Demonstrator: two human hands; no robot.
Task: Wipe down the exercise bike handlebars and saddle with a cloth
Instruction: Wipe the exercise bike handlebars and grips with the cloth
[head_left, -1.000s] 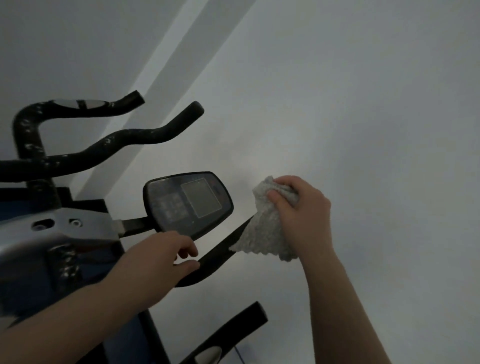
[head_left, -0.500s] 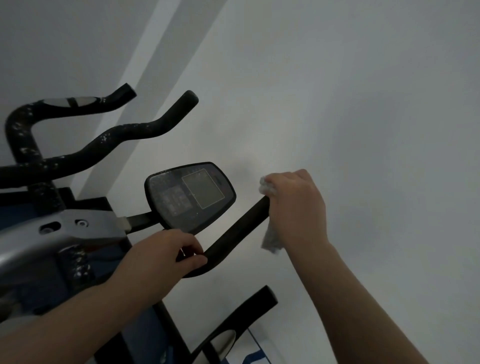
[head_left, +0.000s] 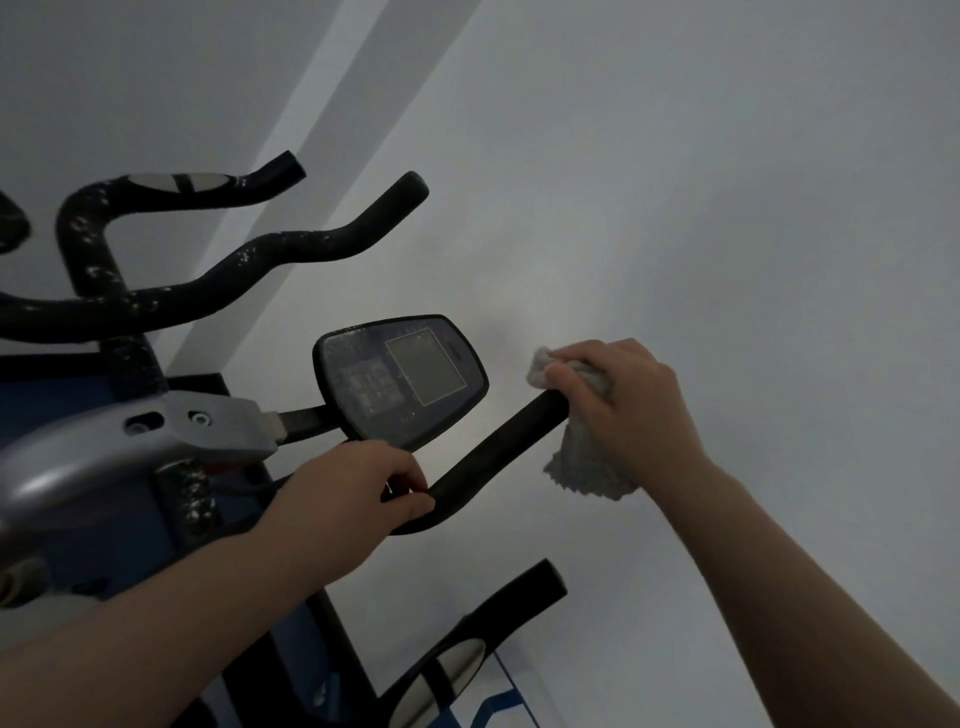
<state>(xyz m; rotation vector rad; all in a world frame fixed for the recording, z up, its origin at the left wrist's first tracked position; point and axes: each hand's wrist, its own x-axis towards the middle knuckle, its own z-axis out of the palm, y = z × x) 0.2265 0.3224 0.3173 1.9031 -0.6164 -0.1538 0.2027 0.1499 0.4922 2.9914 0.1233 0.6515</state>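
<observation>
At the far left, 2 curved black handlebars (head_left: 270, 260) rise toward the wall, their foam flecked with pale specks, which suggests they have not yet been wiped. Just right of them sits the grey frame housing (head_left: 104, 447), with the console (head_left: 400, 382) on its stalk beyond.

Below the console, the left hand (head_left: 353, 488) curls its fingers round the lower bend of the near handlebar (head_left: 488, 457), apparently to steady it. At that bar's upper tip the right hand (head_left: 623, 410) grips the cloth (head_left: 584, 462), bunched over the end with a loose tail hanging below (the cloth touches the bar only at the tip).

A lower bar (head_left: 509, 603) with a silver sensor pad sits beneath, untouched.

I judge the job as early: this 1 grip looks nearly done, the speckled bars remain, and the saddle is out of view.
</observation>
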